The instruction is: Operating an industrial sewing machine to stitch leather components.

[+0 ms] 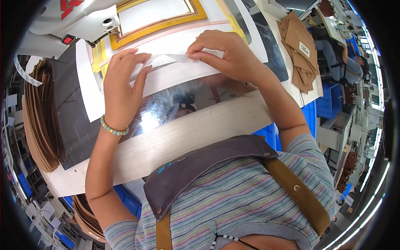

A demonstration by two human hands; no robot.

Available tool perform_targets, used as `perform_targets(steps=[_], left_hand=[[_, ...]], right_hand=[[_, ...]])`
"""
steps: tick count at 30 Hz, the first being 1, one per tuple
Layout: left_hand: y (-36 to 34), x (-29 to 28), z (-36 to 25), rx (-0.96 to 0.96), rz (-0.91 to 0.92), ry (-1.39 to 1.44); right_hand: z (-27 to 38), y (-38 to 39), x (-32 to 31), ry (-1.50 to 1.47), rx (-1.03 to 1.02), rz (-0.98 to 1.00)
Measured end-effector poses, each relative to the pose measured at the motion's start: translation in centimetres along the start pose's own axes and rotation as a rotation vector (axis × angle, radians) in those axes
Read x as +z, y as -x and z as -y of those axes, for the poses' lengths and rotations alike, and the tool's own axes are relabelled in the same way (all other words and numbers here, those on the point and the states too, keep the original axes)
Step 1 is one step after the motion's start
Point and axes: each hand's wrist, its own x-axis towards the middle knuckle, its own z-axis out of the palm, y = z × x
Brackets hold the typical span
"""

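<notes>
A thin white strip (170, 59) stretches between my two hands, slightly bowed in the middle. My left hand (123, 85), with a beaded bracelet at the wrist, has its thumb and forefinger closed at the strip's left end. At the other end, my right hand (227, 54) pinches the strip between thumb and fingers. Beneath them lies a white sheet (164, 82) on the work surface. Just beyond the hands is a yellow rectangular frame (160, 31), set on a white panel with pink and yellow tape strips.
A white sewing machine head (79, 27) overhangs the far left. Stacked brown pieces (37, 108) stand at the left edge; more brown pieces (291, 41) lie at the right, one bearing a white label. A metal plate (200, 123) runs along the front. A blue crate (329, 100) and another person (348, 64) are farther right.
</notes>
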Motion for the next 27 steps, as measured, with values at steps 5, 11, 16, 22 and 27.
perform_targets(steps=[5,11,16,22,27], left_hand=[[0.3,-0.9,-0.7,-0.335,0.124,0.489],[1.2,0.1,-3.1,-0.478,0.296,0.727],[1.0,1.5,-4.1,-0.291,0.274,0.676],[1.6,-0.5,-1.8,-0.309,0.224,0.447],[0.2,-2.4,5.3,-0.011,-0.027,-0.219]], right_hand=[[1.1,0.7,-2.8,0.001,0.201,0.067],[1.0,0.8,-1.5,0.389,-0.126,0.011],[2.2,-0.1,1.9,0.2,-0.259,0.12],[1.1,-2.2,-1.0,0.164,-0.032,0.157],[-3.0,-8.8,-4.9,0.219,0.079,-0.049]])
